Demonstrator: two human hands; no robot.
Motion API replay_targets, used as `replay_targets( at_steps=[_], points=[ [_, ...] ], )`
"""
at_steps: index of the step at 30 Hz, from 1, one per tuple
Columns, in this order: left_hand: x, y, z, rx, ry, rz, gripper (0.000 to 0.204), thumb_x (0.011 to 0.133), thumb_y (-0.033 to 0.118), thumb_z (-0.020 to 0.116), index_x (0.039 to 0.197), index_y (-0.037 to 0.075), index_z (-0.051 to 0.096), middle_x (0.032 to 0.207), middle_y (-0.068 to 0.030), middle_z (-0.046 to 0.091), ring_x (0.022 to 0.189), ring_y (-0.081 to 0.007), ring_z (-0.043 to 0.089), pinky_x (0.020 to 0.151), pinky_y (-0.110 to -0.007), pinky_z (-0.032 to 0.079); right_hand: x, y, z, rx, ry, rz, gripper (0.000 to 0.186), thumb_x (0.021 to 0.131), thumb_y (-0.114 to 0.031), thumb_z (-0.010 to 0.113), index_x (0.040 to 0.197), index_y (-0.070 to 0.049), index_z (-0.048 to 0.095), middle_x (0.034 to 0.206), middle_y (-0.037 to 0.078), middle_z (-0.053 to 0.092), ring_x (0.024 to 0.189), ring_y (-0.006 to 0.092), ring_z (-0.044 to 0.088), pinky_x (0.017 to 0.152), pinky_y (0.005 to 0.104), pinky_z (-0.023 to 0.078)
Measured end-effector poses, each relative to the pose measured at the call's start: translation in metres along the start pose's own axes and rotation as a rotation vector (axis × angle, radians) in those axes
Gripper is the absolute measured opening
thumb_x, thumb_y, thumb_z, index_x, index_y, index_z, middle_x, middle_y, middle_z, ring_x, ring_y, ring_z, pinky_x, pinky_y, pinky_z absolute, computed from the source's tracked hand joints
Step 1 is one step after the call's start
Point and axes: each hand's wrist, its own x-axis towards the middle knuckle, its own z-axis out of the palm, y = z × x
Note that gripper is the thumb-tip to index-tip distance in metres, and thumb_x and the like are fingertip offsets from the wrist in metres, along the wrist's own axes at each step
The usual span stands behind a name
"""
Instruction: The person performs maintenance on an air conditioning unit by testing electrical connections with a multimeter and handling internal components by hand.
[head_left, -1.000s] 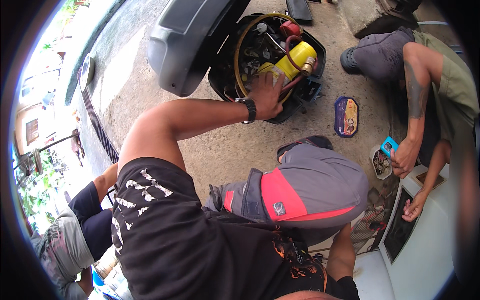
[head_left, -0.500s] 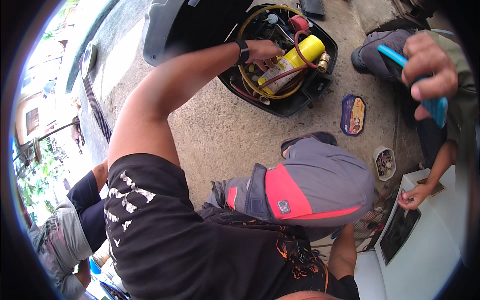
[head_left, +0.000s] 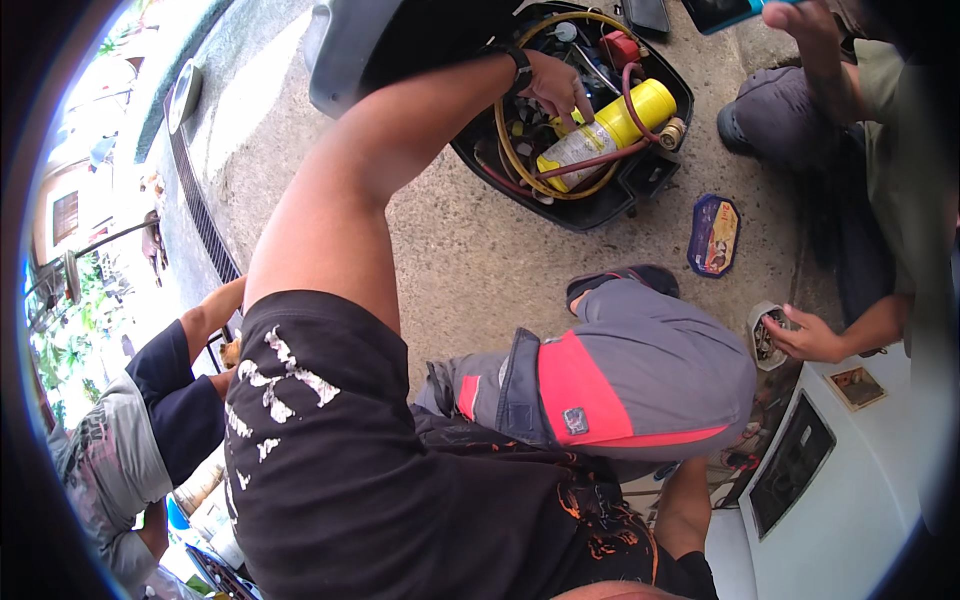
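My left hand [head_left: 558, 88], with a black watch on the wrist, reaches down into an open black case [head_left: 590, 218]. Its fingers are bent but apart, and the fingertips are at the upper side of a yellow cylinder [head_left: 650, 105] with a pale label. I see nothing held in them. Around the cylinder run a dark red hose [head_left: 630, 92] and a yellow hose [head_left: 500, 125], with a brass fitting [head_left: 672, 133] by its right end. A red object [head_left: 620, 46] lies at the back of the case. My right forearm [head_left: 685, 510] goes down behind my knee, which hides the hand.
At the right, a co-worker holds a blue-edged phone [head_left: 735, 10] and reaches over a white tub of small parts [head_left: 763, 352]. A blue-rimmed flat container [head_left: 713, 236] lies on the concrete. A white panel [head_left: 850, 450] stands lower right; another person [head_left: 130, 440] is at the left.
My left hand has shifted slightly right over the cylinder, its fingers now pointing down. The co-worker's phone has moved up, and their other hand has gone to the tub of small parts.
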Motion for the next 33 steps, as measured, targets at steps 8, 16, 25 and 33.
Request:
replay_targets(
  at_steps=[8, 16, 25, 33],
  points=[
    [-0.026, 0.012, 0.013, -0.167, -0.026, -0.008, 0.042, 0.093, 0.006, 0.052, 0.134, 0.009, 0.063, 0.145, -0.0041, 0.054, 0.119, -0.0159, 0.062, 0.098, -0.028, 0.048, -0.126, 0.094, 0.042, 0.245, 0.085, 0.757, 0.015, 0.092, -0.015, 0.045, 0.089, -0.007, 0.058, 0.078, -0.001, 0.052, 0.066, 0.0084, 0.047, 0.058, 0.0253, 0.038],
    [-0.032, 0.024, 0.042, -0.193, -0.069, 0.006, 0.039, 0.092, 0.003, 0.058, 0.13, 0.006, 0.065, 0.133, -0.0072, 0.063, 0.116, -0.0146, 0.061, 0.099, -0.027, 0.049, 0.106, -0.033, 0.101, 0.45, 0.006, 0.168, 0.027, 0.085, -0.016, 0.07, 0.106, -0.004, 0.059, 0.092, 0.006, 0.056, 0.086, 0.0156, 0.055, 0.079, 0.0317, 0.048],
    [-0.032, 0.042, 0.05, -0.061, -0.022, 0.032, 0.049, 0.088, 0.006, 0.056, 0.136, -0.001, 0.054, 0.131, -0.0141, 0.06, 0.12, -0.0205, 0.056, 0.103, -0.033, 0.045, 0.192, -0.086, 0.171, -0.294, 0.263, -0.328, 0.078, 0.066, -0.044, 0.084, 0.135, -0.024, 0.055, 0.113, 0.016, 0.047, 0.106, 0.035, 0.05, 0.091, 0.0465, 0.043],
    [-0.09, 0.067, -0.045, -0.667, 0.249, 0.687, 0.027, 0.1, 0.02, 0.051, 0.114, -0.002, 0.06, 0.103, -0.0139, 0.07, 0.094, -0.023, 0.069, 0.082, -0.036, 0.058, 0.194, -0.06, 0.171, -0.227, 0.49, -0.162, 0.052, 0.067, -0.031, 0.076, 0.113, -0.009, 0.064, 0.106, 0.018, 0.046, 0.098, 0.0358, 0.05, 0.084, 0.0465, 0.046]
  ],
)
